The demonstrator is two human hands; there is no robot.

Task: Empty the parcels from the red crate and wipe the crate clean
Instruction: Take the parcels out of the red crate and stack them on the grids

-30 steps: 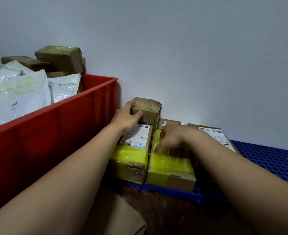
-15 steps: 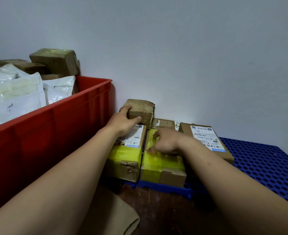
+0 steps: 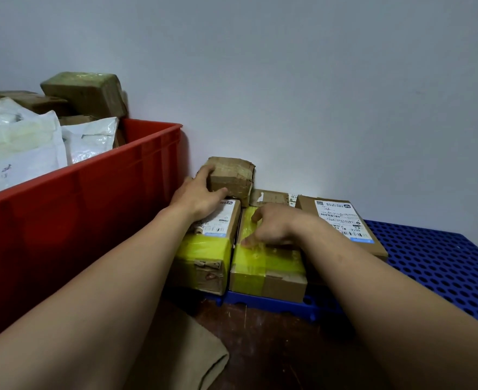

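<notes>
Head view: the red crate (image 3: 77, 215) stands at the left by the wall, heaped with white bags (image 3: 21, 147) and brown parcels (image 3: 85, 92). Just beside it, boxes sit on a blue pallet (image 3: 443, 263). The left hand (image 3: 198, 199) grips a small brown box (image 3: 232, 177), fingers clamped round its near corner, atop a yellow-taped box (image 3: 204, 249). The right hand (image 3: 271, 226) lies on a second yellow box (image 3: 266, 263), fingers bent; whether they pinch anything I cannot tell. A labelled box (image 3: 339, 218) sits just right.
</notes>
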